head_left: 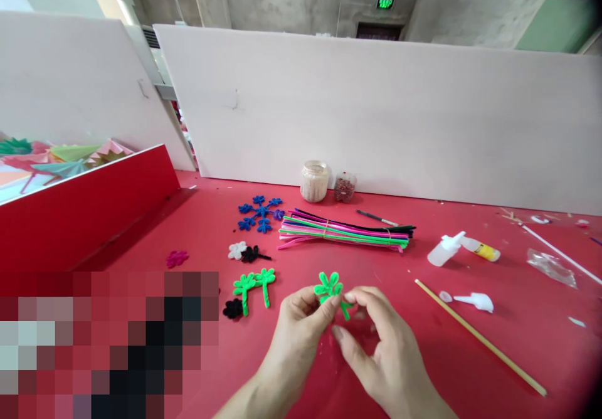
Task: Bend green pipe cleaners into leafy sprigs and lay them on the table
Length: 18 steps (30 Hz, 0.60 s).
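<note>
A bright green pipe-cleaner flower point(328, 284) is pinched between the thumb and fingers of my left hand point(305, 315). Its looped petals point up, and a short green end sticks out at the lower right. My right hand point(383, 337) is close on the right side, index fingertip at the flower's edge, thumb apart below; it does not grip the flower. Left of my hands lie two green pipe-cleaner flowers with twisted stems point(244, 285) and a black flower point(232, 308). Beyond them are a white flower point(237, 249) and a black one with a stem point(254, 254).
A banded bundle of pipe cleaners point(348, 231) lies ahead, with a blue snowflake shape point(261, 212) to its left. Two jars point(314, 182) stand by the white board point(376, 111). Glue bottles point(444, 251), a white cap point(480, 302) and a wooden stick point(480, 337) are at right.
</note>
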### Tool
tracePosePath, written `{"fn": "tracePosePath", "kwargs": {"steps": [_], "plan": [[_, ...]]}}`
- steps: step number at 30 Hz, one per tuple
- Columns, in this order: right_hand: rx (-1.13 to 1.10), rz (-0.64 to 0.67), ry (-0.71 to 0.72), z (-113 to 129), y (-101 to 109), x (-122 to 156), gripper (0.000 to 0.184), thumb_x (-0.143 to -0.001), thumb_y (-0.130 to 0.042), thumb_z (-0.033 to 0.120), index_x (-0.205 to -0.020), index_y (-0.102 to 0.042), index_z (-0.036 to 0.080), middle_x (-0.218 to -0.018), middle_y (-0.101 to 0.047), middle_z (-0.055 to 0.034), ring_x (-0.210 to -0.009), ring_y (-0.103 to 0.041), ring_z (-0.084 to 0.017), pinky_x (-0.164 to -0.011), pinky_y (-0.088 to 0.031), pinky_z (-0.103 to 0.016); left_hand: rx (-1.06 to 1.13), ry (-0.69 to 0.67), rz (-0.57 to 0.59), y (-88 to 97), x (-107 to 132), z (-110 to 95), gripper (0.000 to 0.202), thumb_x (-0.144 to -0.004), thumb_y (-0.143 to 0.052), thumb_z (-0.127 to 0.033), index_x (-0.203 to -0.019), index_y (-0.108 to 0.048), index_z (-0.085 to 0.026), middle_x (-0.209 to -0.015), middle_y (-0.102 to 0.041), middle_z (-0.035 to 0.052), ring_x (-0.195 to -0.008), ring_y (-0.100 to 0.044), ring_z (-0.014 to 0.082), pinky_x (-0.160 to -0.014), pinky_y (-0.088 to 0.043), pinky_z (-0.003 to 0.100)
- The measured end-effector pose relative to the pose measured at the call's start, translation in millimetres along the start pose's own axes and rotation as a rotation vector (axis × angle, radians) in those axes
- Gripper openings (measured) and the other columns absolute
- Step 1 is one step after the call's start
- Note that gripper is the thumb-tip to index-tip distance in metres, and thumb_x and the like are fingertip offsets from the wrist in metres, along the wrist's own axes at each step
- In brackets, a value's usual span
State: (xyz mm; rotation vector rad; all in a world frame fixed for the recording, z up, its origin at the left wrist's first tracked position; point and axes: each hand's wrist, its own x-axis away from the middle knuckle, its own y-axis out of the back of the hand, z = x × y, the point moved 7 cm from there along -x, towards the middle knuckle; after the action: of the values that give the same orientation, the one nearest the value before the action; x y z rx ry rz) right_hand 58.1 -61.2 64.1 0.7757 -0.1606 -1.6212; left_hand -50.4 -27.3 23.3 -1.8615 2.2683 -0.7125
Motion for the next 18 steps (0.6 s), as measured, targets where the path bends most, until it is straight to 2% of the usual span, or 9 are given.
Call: {"fn": "tracePosePath", "kwargs": {"steps": [2, 4, 6, 8, 10, 12, 15, 18], "plan": [[0.209, -0.075, 0.182, 10, 5, 1, 0.019, -0.073, -0.055, 0.024, -0.091, -0.055, 0.017, -0.084, -0.058, -0.0069, -0.077, -0.055, -0.020, -0.067, -0.044, -0.030, -0.015, -0.008, -0.020, 1.3, 0, -1, 0.012, -0.063, -0.067, -0.023, -0.064, -0.064, -0.012, -0.055, -0.055, -0.0004, -0.053, -0.046, 0.0085, -0.050, -0.035, 0.019], [0.319, -0.112, 0.276, 15, 6, 2, 0.014, -0.075, -0.053, 0.022, -0.087, -0.057, 0.016, -0.079, -0.060, -0.0071, -0.072, -0.056, -0.020, -0.065, -0.044, -0.031, -0.009, -0.018, -0.019, 1.1, 1, -1, 0.013, -0.062, -0.067, -0.024, -0.066, -0.065, -0.012, -0.056, -0.056, 0.0001, -0.054, -0.047, 0.0095, -0.051, -0.035, 0.020], [0.333, -0.131, 0.311, 17, 7, 2, 0.012, -0.076, -0.051, 0.018, -0.085, -0.058, 0.016, -0.077, -0.060, -0.0071, -0.071, -0.056, -0.020, -0.065, -0.043, -0.031, -0.001, -0.026, -0.012, 1.1, 1, -2, 0.015, -0.062, -0.067, -0.025, -0.069, -0.066, -0.012, -0.057, -0.056, 0.0005, -0.056, -0.049, 0.0109, -0.054, -0.037, 0.021], [0.244, -0.107, 0.267, 15, 8, 1, 0.010, -0.076, -0.049, 0.015, -0.082, -0.058, 0.017, -0.075, -0.059, -0.0059, -0.071, -0.054, -0.018, -0.065, -0.042, -0.029, 0.002, -0.033, -0.004, 1.5, 2, -1, 0.015, -0.063, -0.067, -0.025, -0.070, -0.066, -0.012, -0.057, -0.056, 0.0002, -0.058, -0.050, 0.0115, -0.056, -0.038, 0.022], [0.061, -0.043, 0.117, 7, 5, -1, 0.008, -0.077, -0.049, 0.017, -0.074, -0.056, 0.018, -0.069, -0.055, -0.0028, -0.065, -0.051, -0.016, -0.061, -0.040, -0.026, 0.006, -0.036, 0.008, 1.4, 2, -2, 0.011, -0.064, -0.066, -0.023, -0.070, -0.065, -0.013, -0.057, -0.056, -0.0007, -0.059, -0.051, 0.0114, -0.058, -0.038, 0.022], [-0.221, 0.042, -0.122, -7, -3, 0, 0.014, -0.078, -0.049, 0.021, -0.065, -0.052, 0.018, -0.060, -0.046, 0.0015, -0.055, -0.043, -0.012, -0.053, -0.035, -0.022, 0.015, -0.037, 0.041, -0.8, 2, -4, 0.007, -0.066, -0.065, -0.020, -0.068, -0.064, -0.014, -0.057, -0.056, -0.0015, -0.060, -0.051, 0.0108, -0.061, -0.039, 0.022], [-0.833, 0.130, -0.544, -25, -26, 9, 0.017, -0.074, -0.053, 0.026, -0.060, -0.048, 0.017, -0.055, -0.038, 0.0046, -0.049, -0.033, -0.008, -0.046, -0.029, -0.019, 0.042, -0.029, 0.174, -11.3, 4, -8, 0.009, -0.071, -0.060, -0.020, -0.065, -0.062, -0.014, -0.056, -0.057, -0.0004, -0.057, -0.052, 0.0105, -0.059, -0.040, 0.023], [-1.385, 0.228, -0.868, -22, -52, 22, 0.018, -0.066, -0.059, 0.029, -0.059, -0.049, 0.016, -0.053, -0.039, 0.0047, -0.047, -0.030, -0.006, -0.042, -0.025, -0.017, 0.045, 0.003, 0.291, -20.5, 8, -11, 0.014, -0.075, -0.055, -0.021, -0.065, -0.061, -0.012, -0.052, -0.059, 0.0018, -0.048, -0.052, 0.0110, -0.050, -0.039, 0.023]]}}
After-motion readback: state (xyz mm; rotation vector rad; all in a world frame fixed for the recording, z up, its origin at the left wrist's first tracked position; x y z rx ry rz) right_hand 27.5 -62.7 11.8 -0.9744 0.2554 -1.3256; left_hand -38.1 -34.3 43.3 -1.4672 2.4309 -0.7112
